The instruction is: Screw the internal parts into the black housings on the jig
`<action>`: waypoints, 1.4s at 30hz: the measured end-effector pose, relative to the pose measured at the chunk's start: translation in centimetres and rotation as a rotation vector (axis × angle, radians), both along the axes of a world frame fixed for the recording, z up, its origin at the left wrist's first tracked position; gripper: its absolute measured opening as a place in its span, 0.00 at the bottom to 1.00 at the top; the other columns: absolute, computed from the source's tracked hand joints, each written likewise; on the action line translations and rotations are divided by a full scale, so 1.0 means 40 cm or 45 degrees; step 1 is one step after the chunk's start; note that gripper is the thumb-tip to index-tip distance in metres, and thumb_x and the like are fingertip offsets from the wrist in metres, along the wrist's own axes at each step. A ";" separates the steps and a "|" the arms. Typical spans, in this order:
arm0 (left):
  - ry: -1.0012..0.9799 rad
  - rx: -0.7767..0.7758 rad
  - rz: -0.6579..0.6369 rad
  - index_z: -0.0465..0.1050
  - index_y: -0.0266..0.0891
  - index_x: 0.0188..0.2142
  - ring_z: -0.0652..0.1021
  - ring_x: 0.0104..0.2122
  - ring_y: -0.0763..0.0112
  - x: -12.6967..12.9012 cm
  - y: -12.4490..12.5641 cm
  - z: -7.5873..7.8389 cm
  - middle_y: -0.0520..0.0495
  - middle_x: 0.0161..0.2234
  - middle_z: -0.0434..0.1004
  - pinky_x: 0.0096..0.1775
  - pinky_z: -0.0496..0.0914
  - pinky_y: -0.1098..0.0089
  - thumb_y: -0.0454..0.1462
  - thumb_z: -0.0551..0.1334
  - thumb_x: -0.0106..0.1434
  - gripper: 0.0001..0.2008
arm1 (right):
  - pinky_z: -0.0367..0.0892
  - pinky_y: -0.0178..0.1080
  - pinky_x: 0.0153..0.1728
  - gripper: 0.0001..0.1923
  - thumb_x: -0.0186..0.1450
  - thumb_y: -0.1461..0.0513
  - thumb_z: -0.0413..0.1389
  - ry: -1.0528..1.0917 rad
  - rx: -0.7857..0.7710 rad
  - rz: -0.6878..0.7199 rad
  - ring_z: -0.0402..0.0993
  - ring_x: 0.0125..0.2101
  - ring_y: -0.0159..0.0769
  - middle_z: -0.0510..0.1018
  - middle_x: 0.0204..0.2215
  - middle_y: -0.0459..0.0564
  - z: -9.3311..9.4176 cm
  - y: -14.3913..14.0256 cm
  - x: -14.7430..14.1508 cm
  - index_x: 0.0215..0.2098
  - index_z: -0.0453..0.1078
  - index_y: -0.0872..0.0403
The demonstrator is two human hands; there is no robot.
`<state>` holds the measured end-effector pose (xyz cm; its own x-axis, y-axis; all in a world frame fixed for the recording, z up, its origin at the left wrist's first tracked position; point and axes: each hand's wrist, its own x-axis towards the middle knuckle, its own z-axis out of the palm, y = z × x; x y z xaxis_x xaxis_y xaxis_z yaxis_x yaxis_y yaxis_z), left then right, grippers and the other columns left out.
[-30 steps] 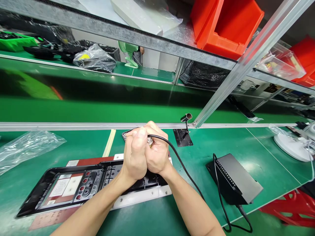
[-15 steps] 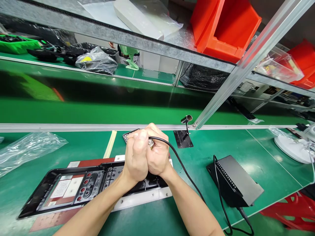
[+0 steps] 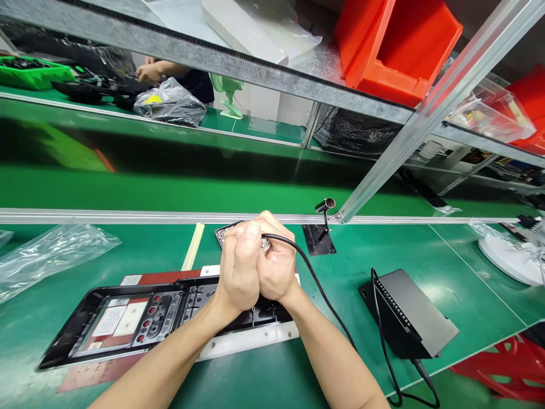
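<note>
My left hand (image 3: 239, 267) and my right hand (image 3: 276, 264) are pressed together, fingers wrapped round what looks like a corded electric screwdriver (image 3: 265, 245). Only its metal top end and black cord (image 3: 318, 285) show; its body and tip are hidden by my hands. Below them lies a long black plastic housing (image 3: 63, 335), inner side up, with ribs and red-ringed round openings. It rests on a red-brown and white fixture (image 3: 272, 334). Just behind my left hand, a small black tray (image 3: 220, 233) holds many tiny metal pieces, probably screws.
A metal tube holder (image 3: 326, 205) stands on a black plate behind my hands. To the right sits a black box (image 3: 409, 312) with cables. Clear plastic bags (image 3: 55, 255) lie left. Overhead runs a shelf with a red bin (image 3: 383, 68). Another person's hand (image 3: 149, 72) shows across the bench.
My hands stay clasped in the same place over the housing. The view has shifted slightly. Across the bench, another person's hand and arm have come more into sight.
</note>
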<state>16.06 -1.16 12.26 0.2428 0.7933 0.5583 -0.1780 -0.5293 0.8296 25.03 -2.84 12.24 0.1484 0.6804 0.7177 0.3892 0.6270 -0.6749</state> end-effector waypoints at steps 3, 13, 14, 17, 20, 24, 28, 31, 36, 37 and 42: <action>-0.006 -0.006 -0.019 0.77 0.42 0.31 0.76 0.32 0.62 0.001 0.001 0.003 0.48 0.29 0.76 0.41 0.74 0.60 0.54 0.51 0.82 0.29 | 0.72 0.40 0.37 0.19 0.79 0.51 0.55 -0.002 0.019 0.005 0.75 0.35 0.36 0.82 0.32 0.49 0.001 0.001 0.000 0.36 0.81 0.50; -0.012 0.020 0.035 0.71 0.43 0.28 0.71 0.27 0.65 0.002 -0.006 0.010 0.51 0.24 0.69 0.34 0.67 0.60 0.55 0.51 0.82 0.30 | 0.73 0.41 0.39 0.16 0.78 0.54 0.56 -0.001 0.016 0.007 0.77 0.36 0.38 0.82 0.32 0.48 -0.010 0.003 -0.001 0.40 0.83 0.48; -0.011 0.023 0.030 0.71 0.43 0.27 0.71 0.27 0.65 0.002 -0.005 0.011 0.51 0.24 0.69 0.34 0.67 0.60 0.55 0.51 0.82 0.31 | 0.74 0.41 0.39 0.15 0.78 0.54 0.56 -0.003 0.011 0.004 0.77 0.37 0.38 0.81 0.32 0.48 -0.009 0.002 -0.001 0.40 0.83 0.47; -0.009 0.019 0.039 0.69 0.43 0.25 0.70 0.26 0.66 0.002 -0.005 0.009 0.52 0.24 0.66 0.34 0.67 0.61 0.56 0.51 0.82 0.32 | 0.73 0.40 0.39 0.14 0.78 0.55 0.57 0.021 0.040 0.017 0.77 0.36 0.38 0.81 0.32 0.48 -0.006 0.001 -0.002 0.40 0.84 0.47; -0.006 0.005 0.055 0.65 0.43 0.23 0.69 0.26 0.67 0.002 -0.005 0.005 0.52 0.23 0.65 0.33 0.66 0.61 0.55 0.51 0.82 0.32 | 0.74 0.40 0.39 0.13 0.78 0.56 0.57 0.030 0.040 0.023 0.78 0.37 0.38 0.81 0.32 0.48 -0.005 0.001 -0.002 0.40 0.83 0.47; 0.001 0.022 0.037 0.68 0.43 0.24 0.70 0.26 0.66 0.002 -0.005 0.008 0.51 0.24 0.67 0.33 0.66 0.61 0.55 0.51 0.82 0.32 | 0.74 0.41 0.39 0.14 0.77 0.55 0.57 0.024 0.023 0.013 0.77 0.36 0.38 0.81 0.32 0.48 -0.008 0.001 -0.001 0.40 0.84 0.47; 0.003 0.025 -0.005 0.74 0.43 0.27 0.72 0.29 0.64 0.000 -0.002 0.007 0.49 0.27 0.71 0.36 0.69 0.61 0.54 0.50 0.82 0.31 | 0.75 0.41 0.40 0.16 0.78 0.54 0.55 -0.018 -0.009 -0.007 0.77 0.37 0.38 0.81 0.32 0.49 -0.010 0.002 -0.001 0.41 0.83 0.47; -0.012 -0.030 0.013 0.74 0.42 0.28 0.72 0.29 0.64 0.000 -0.002 -0.003 0.49 0.26 0.70 0.36 0.69 0.60 0.55 0.52 0.81 0.30 | 0.75 0.40 0.39 0.17 0.78 0.53 0.54 -0.028 -0.013 -0.007 0.77 0.37 0.38 0.81 0.32 0.49 -0.009 0.002 0.000 0.40 0.83 0.48; -0.003 -0.047 0.008 0.71 0.43 0.26 0.70 0.27 0.64 0.001 -0.007 -0.008 0.50 0.26 0.69 0.34 0.69 0.61 0.55 0.51 0.81 0.30 | 0.73 0.40 0.38 0.15 0.76 0.53 0.56 0.001 -0.064 -0.003 0.76 0.36 0.37 0.80 0.34 0.49 -0.007 -0.003 0.002 0.38 0.81 0.49; 0.010 -0.037 -0.011 0.73 0.43 0.27 0.70 0.28 0.64 0.002 -0.008 -0.007 0.49 0.26 0.70 0.35 0.70 0.61 0.55 0.50 0.81 0.31 | 0.73 0.40 0.38 0.15 0.76 0.53 0.57 0.006 -0.075 -0.001 0.77 0.37 0.38 0.80 0.34 0.49 -0.007 -0.005 0.002 0.38 0.81 0.49; 0.053 -0.003 0.072 0.78 0.42 0.31 0.76 0.33 0.62 0.003 -0.008 0.004 0.47 0.30 0.77 0.38 0.73 0.62 0.53 0.50 0.82 0.30 | 0.72 0.40 0.38 0.16 0.76 0.55 0.55 0.063 -0.028 0.056 0.75 0.36 0.38 0.79 0.34 0.50 -0.005 -0.007 0.004 0.38 0.82 0.49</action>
